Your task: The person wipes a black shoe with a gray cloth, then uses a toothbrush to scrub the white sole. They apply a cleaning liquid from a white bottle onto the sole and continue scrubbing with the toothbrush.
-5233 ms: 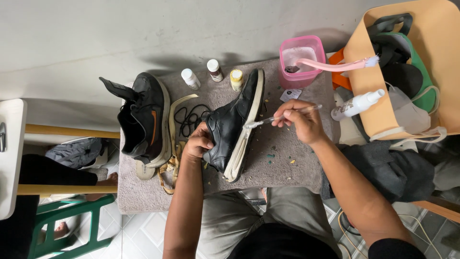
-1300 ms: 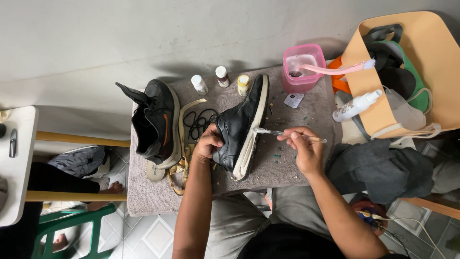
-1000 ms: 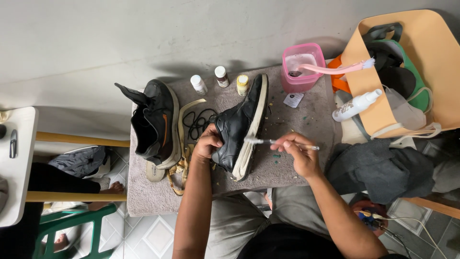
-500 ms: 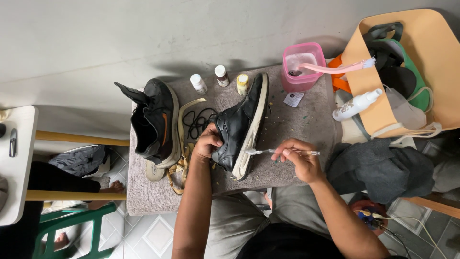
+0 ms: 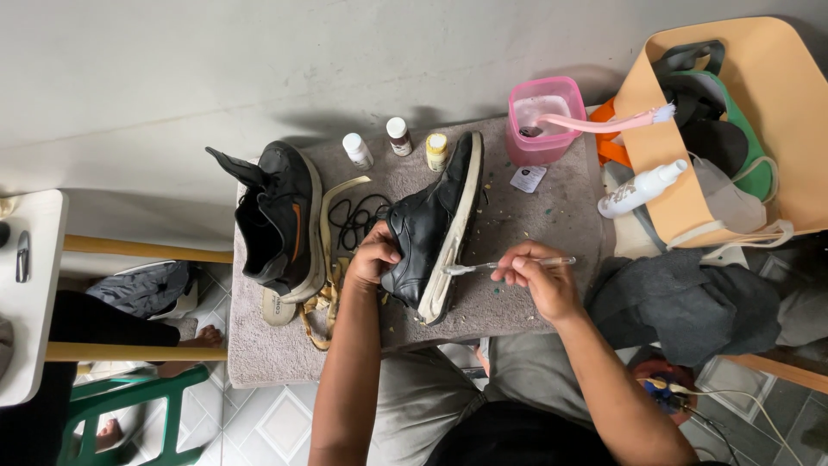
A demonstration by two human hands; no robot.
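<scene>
A black sneaker (image 5: 431,229) with a cream sole lies on its side on a grey towel (image 5: 526,224). My left hand (image 5: 373,255) grips its upper and steadies it. My right hand (image 5: 536,274) pinches a thin paintbrush (image 5: 496,265) whose tip touches the cream sole edge. A second black sneaker (image 5: 280,216) with an orange mark stands to the left, beside black laces (image 5: 355,220) and cream insoles.
Three small paint bottles (image 5: 397,144) stand at the towel's far edge. A pink tub (image 5: 543,121) holds a pink brush. At the right a tan bag (image 5: 742,129) holds shoes, with a white spray bottle (image 5: 642,188) against it. Dark cloth (image 5: 681,302) lies near my right elbow.
My right hand with the paintbrush has slid down along the sole toward me, from the shoe's middle to its near end. The left hand has kept its grip.
</scene>
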